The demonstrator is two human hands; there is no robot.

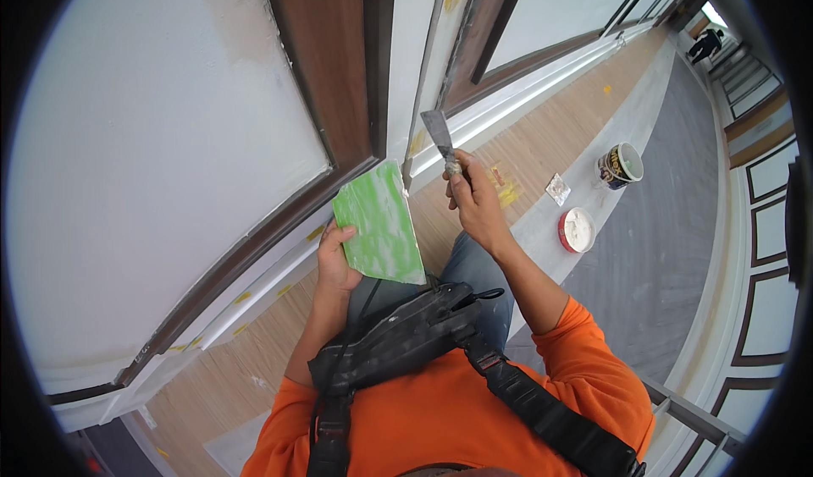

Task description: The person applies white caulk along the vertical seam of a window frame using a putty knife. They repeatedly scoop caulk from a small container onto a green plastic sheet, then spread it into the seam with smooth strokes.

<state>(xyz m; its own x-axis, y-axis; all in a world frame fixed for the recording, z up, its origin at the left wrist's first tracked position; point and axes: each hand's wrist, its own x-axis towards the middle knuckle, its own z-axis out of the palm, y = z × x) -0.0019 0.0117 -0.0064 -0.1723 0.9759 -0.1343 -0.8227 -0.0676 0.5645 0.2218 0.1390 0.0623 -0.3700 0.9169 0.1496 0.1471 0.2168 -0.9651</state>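
Observation:
My left hand (337, 257) grips the lower left edge of a flat green board (378, 223) smeared with white filler, thumb on top. In my right hand (474, 193) is a putty knife (439, 132), held by its handle with the grey blade pointing up and away. The blade is close to a narrow white corner post (415, 79) between wood trims; whether it touches is hard to tell. The board's far corner lies near the dark brown frame (351, 168) of the wall panel.
On the floor at right stand a round red-rimmed tub of white filler (577, 230), a dark bucket (620, 166) and a small smeared sheet (557, 189). A white protective strip (542, 265) runs along the corridor. A metal frame (690, 413) is at lower right. Far off is another person (705, 45).

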